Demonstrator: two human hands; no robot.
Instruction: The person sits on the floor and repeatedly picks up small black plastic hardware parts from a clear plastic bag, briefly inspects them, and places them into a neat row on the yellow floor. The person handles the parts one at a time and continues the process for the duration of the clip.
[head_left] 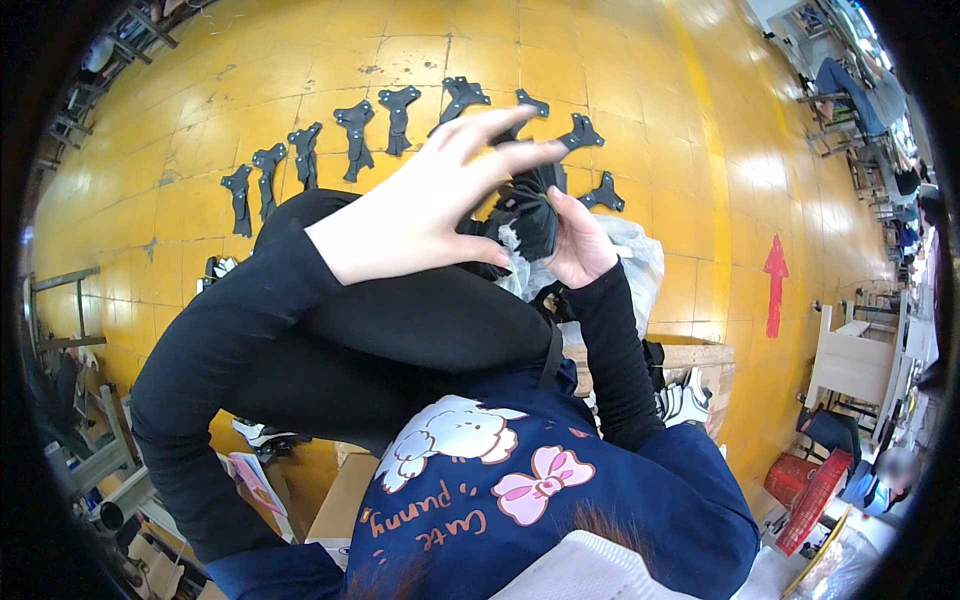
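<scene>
A fanned bundle of thin black pieces (533,212) is gripped in my right hand (582,245), the thumb pressed along its edge. Over its left side hovers my left hand (430,200), fingers stretched and apart, slightly smeared by motion. The left thumb is close to the bundle; whether it touches cannot be seen clearly. Beyond my hands, several black Y-shaped pieces with small rivets (354,122) lie in a curved row on the yellow floor. Some of that row is hidden behind my left hand.
Beneath my right hand sits a translucent plastic bag (640,255). A cardboard box (715,358) with black-and-white parts (686,402) is by my right side. A red arrow (775,285) marks the floor. Benches and seated people line the right edge, near a red crate-like object (815,500).
</scene>
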